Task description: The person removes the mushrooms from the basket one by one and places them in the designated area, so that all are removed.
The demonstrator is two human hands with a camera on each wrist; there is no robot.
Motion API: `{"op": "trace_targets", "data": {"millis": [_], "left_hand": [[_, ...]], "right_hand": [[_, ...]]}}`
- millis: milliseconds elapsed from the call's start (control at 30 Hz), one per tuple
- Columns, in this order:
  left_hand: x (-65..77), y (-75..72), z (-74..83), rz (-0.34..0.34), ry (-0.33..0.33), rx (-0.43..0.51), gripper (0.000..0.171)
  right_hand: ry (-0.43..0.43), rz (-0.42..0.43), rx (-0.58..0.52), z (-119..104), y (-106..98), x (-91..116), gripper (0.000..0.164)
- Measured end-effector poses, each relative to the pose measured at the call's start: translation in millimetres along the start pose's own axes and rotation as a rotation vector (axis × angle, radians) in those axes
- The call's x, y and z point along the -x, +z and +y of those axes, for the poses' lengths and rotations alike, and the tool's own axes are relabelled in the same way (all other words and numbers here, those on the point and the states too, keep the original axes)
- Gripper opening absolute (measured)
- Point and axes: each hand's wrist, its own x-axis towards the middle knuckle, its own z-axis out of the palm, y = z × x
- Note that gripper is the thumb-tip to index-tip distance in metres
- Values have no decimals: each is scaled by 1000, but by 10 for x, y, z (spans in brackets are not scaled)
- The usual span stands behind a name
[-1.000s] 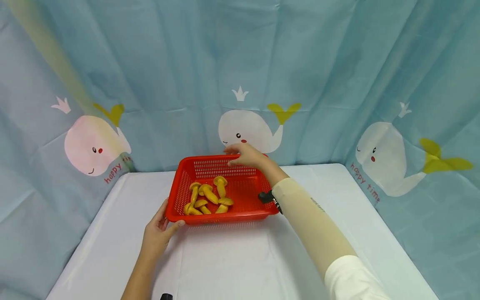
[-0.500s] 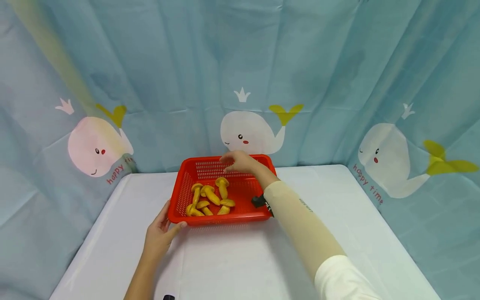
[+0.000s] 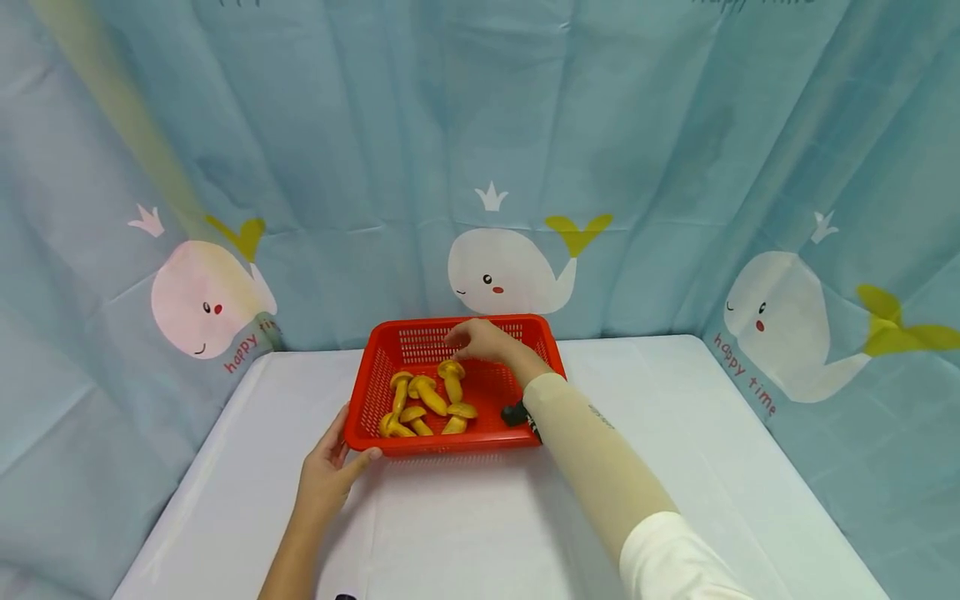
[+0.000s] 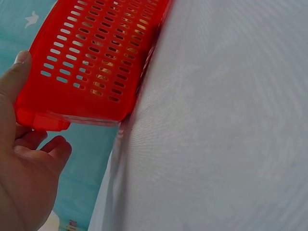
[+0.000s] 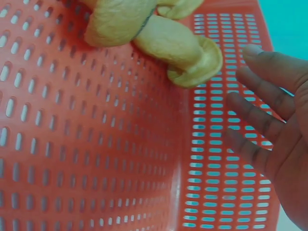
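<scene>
A red plastic basket (image 3: 465,443) with slotted walls stands on the white table, several yellow-brown mushrooms lying in its left half. My left hand (image 3: 324,479) grips its near left corner; the left wrist view shows the thumb by the rim and the other fingers curled beneath the lip. Over the basket's back part hovers my right hand (image 3: 483,342), palm down. Closest to it is the rear mushroom (image 3: 452,382). In the right wrist view, the fingers of my right hand (image 5: 276,110) are spread and hold nothing, with a gap between them and a mushroom cap (image 5: 204,60).
A light blue curtain (image 3: 360,167) printed with whales hangs behind the table and along both sides. The white tabletop (image 3: 450,533) extends in front of the basket and to its right. A small dark object (image 3: 345,597) shows at the bottom edge.
My right hand has come down from above the basket's back rim into the basket, closer to the rear mushroom. The left hand keeps its grip on the corner. The head view has shifted slightly.
</scene>
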Motion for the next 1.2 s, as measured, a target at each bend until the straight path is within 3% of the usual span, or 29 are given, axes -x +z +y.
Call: {"op": "trace_targets", "data": {"millis": [567,800,1200], "left_hand": [[-11,-9,51,-12,-3,33,92],[10,-24,57,-21,-43,34,92],[-9,0,21,3,1,59,91]], "right_hand": [[27,-37,56,84,75,-88,36],[49,-64,84,160,127,-101,35],[90,-61,70,154,146,-119,26]]}}
